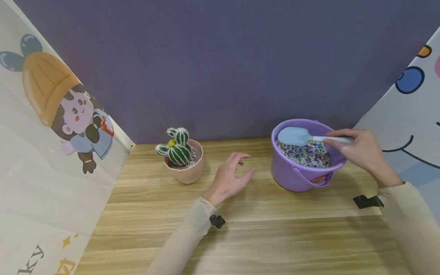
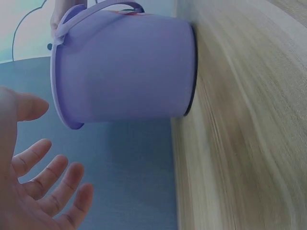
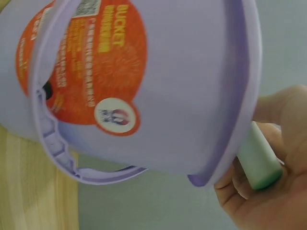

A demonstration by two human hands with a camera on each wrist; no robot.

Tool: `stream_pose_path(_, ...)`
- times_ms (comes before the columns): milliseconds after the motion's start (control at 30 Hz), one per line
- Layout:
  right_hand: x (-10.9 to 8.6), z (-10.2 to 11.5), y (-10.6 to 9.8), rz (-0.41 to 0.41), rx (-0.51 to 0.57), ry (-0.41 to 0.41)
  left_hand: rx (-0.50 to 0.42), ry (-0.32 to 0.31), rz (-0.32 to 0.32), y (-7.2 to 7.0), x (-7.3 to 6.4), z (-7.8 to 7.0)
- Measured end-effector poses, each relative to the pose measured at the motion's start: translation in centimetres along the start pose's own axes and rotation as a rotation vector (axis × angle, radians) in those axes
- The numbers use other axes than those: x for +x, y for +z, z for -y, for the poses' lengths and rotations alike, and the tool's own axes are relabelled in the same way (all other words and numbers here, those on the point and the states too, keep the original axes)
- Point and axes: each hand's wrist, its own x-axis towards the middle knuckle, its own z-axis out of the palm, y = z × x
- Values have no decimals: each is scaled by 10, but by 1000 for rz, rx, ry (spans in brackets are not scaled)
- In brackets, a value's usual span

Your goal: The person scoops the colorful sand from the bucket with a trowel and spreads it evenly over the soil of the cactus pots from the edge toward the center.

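Observation:
In the head view my right hand (image 1: 361,149) grips the white handle of a light blue garden trowel (image 1: 293,136), its blade over the inside of a purple bucket (image 1: 292,175). Small multicoloured pebbles (image 1: 306,154) lie in the bucket. The right wrist view shows the fingers curled round the trowel's handle (image 3: 259,158), close to the bucket's rim. Between bucket and plant, my left hand (image 1: 230,177) hovers with relaxed fingers, holding nothing. A green and white cactus (image 1: 178,152) stands in a pink pot (image 1: 189,175) left of it, with a few coloured pebbles on its grey soil.
The wooden tabletop (image 1: 240,236) meets a dark blue-grey wall (image 1: 220,68) right behind the pot and bucket. White printed panels (image 1: 41,160) stand at left and right. The bucket's handle (image 3: 53,139) hangs down at its front.

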Motion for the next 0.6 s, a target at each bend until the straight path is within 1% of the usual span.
stream_pose_path(200,1,-2,3,36,-38,-68,2,-15,11,5,4,-1)
stream_pose_path(367,1,-1,3,54,-73,-89,-30,-16,10,11,13,-6)
stream_pose_path(500,-1,1,4,62,-94,-95,-30,-18,24,16,18,-8)
stream_pose_path(600,-3,1,7,54,-127,-127,-23,-23,30,20,20,-9)
